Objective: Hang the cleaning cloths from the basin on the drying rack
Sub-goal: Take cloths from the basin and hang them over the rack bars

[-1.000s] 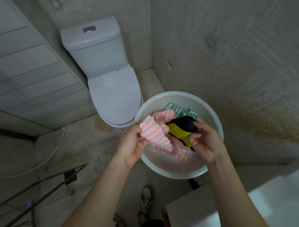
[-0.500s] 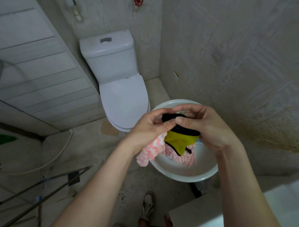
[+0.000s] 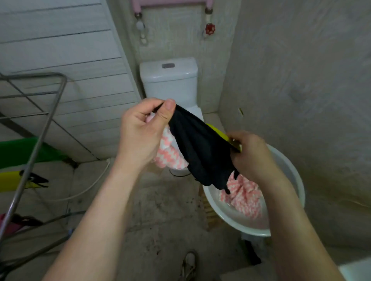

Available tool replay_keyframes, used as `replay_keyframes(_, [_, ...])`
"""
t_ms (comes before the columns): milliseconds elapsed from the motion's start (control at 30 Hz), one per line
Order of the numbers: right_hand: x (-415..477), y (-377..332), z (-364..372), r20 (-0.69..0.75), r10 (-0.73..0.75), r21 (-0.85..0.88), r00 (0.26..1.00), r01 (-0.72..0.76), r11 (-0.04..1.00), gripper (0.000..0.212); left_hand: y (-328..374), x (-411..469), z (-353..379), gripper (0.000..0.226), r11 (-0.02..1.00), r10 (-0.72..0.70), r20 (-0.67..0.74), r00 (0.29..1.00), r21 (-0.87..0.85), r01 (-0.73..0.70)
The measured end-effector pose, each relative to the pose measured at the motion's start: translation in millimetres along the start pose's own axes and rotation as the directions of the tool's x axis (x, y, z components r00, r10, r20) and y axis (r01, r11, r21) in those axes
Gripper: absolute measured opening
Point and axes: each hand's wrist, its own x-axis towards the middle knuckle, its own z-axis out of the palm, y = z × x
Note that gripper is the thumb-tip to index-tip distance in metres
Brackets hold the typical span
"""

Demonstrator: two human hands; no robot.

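Moved: black-and-yellow cloth (image 3: 200, 152), now lifted above the basin (image 3: 257, 233) and stretched between both hands. Left hand (image 3: 140, 132) pinches one corner, with a pink cloth (image 3: 170, 156) bunched beneath. Right hand (image 3: 253, 158) pinches the yellow edge. Advised: keep it taut, drape it over a drying rack (image 3: 40, 74) rail.

Two hands are in view, left hand (image 3: 140, 132) and right hand (image 3: 251, 158). One black cloth (image 3: 200, 148), its other face yellow. Pink cloth (image 3: 170, 155) shows in two patches, one by the left hand and one in the basin (image 3: 255, 232); whether that makes one cloth or two cannot be told. Only one basin shows. One rack (image 3: 45, 128), bearing three more: one green cloth (image 3: 18, 150), one yellow cloth (image 3: 10, 180), one pink piece (image 3: 8, 222). Two black clips (image 3: 39, 179) on them. One toilet (image 3: 168, 80), one red valve (image 3: 210, 29), one pink bar (image 3: 170, 2) high on the wall, one white knob (image 3: 140, 25) below it, one hose (image 3: 90, 186), one shoe (image 3: 188, 262).
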Motion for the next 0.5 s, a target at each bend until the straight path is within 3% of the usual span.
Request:
replay_keyframes(133, [-3.8, -25.3, 10.8, 0.071, 0.088, 0.183, 0.994, -0.1, 0.978, 0.047, 4.3, -15.6, -64.6, 0.011, 0.991, 0.085, -0.161, 0.983, 0.113, -0.067])
replay_keyframes(233, [-0.3, -34.5, 16.0, 0.019, 0.09, 0.217, 0.996, -0.092, 0.972, 0.033, 4.9, -31.6, -98.8, 0.015, 0.966, 0.108, -0.203, 0.973, 0.253, -0.055])
replay_keyframes(333, [-2.8, -76.9, 27.8, 0.037, 0.046, 0.375, 0.998, -0.057, 0.925, 0.012, 0.3, -66.3, -155.4, 0.008, 0.951, -0.007, -0.306, 0.952, 0.294, 0.101])
replay_keyframes(433, [-9.3, -115.6, 38.6, 0.307, 0.052, 0.632, 0.95, -0.245, 0.735, 0.015, -19.3, -102.2, -197.8, 0.008, 0.862, -0.101, -0.37, 0.924, 0.431, 0.267])
replay_keyframes(500, [-12.5, -137.0, 50.1, 0.485, 0.053, 0.658, 0.873, -0.404, 0.636, 0.02, -34.6, -122.7, -217.3, 0.01, 0.769, -0.177, -0.404, 0.898, 0.513, 0.382])
